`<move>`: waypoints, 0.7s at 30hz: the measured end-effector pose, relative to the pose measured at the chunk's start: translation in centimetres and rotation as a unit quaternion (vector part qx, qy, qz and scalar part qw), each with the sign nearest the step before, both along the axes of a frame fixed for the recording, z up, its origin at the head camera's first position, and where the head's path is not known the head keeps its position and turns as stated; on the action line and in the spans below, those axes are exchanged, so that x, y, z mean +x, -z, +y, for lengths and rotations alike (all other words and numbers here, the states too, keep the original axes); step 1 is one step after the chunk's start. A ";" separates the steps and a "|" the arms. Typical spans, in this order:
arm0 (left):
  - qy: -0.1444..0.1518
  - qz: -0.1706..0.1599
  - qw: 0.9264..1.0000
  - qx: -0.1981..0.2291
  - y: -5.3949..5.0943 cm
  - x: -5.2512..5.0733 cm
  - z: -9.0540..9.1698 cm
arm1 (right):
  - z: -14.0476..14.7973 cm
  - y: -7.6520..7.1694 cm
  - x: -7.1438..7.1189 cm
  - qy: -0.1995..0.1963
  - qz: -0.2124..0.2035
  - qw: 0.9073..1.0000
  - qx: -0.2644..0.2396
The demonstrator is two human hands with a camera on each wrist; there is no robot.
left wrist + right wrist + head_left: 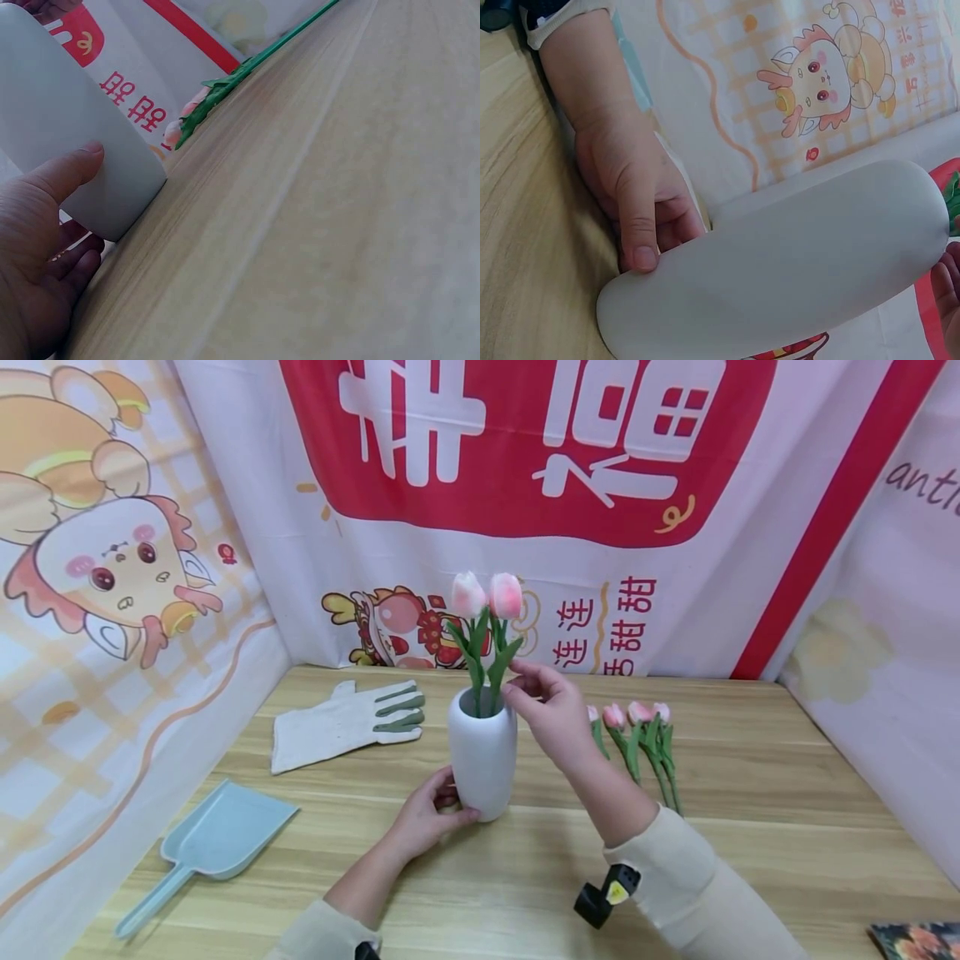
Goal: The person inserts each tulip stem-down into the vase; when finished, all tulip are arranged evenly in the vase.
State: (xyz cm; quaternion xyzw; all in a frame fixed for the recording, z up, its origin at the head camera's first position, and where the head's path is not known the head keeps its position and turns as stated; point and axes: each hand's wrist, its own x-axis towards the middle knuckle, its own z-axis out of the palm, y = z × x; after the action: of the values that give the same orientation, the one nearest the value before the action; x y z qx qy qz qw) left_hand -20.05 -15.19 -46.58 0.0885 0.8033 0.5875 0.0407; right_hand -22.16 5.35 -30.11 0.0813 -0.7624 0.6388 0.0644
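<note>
A white vase (483,768) (82,127) (780,262) stands upright on the wooden table. Two pink-and-white tulips (506,596) rise from its mouth, stems inside. My left hand (426,817) (37,255) (637,180) grips the vase low down, thumb on one side and fingers round the other. Up at the rim, my right hand (551,706) (949,289) has its bent thumb and forefinger slightly apart beside the right-hand tulip's leaf, with nothing visible between the tips. Whether they touch leaf or rim is unclear.
Several pink tulips (637,739) (217,94) lie on the table at the right, partly behind my right arm. A white glove (326,727) and a light blue dustpan (225,831) lie at the left. A floral-printed item (918,939) sits at the near right corner.
</note>
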 end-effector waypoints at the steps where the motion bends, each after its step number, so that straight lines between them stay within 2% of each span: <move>1: 0.000 -0.002 1.000 0.001 0.0 0.0 0.0 | 0.1 0.0 0.0 0.000 -0.002 1.000 -0.004; 9: 0.000 0.000 1.000 0.005 0.0 0.0 0.0 | 1.6 0.6 -0.2 0.004 -0.029 0.998 -0.061; 15: 0.000 0.003 1.000 0.015 -0.1 0.1 0.0 | 4.3 2.6 -0.7 0.033 -0.061 0.993 -0.100; 21: 0.003 -0.003 1.000 0.020 -0.2 0.2 0.1 | 8.1 4.7 -0.9 0.064 -0.063 0.992 -0.092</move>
State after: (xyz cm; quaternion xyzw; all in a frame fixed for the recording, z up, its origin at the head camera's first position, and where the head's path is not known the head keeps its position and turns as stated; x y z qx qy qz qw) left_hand -19.88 -15.13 -46.33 0.0901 0.7910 0.6036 0.0426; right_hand -23.02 13.46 -34.84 -0.0145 -0.7068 0.7044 0.0641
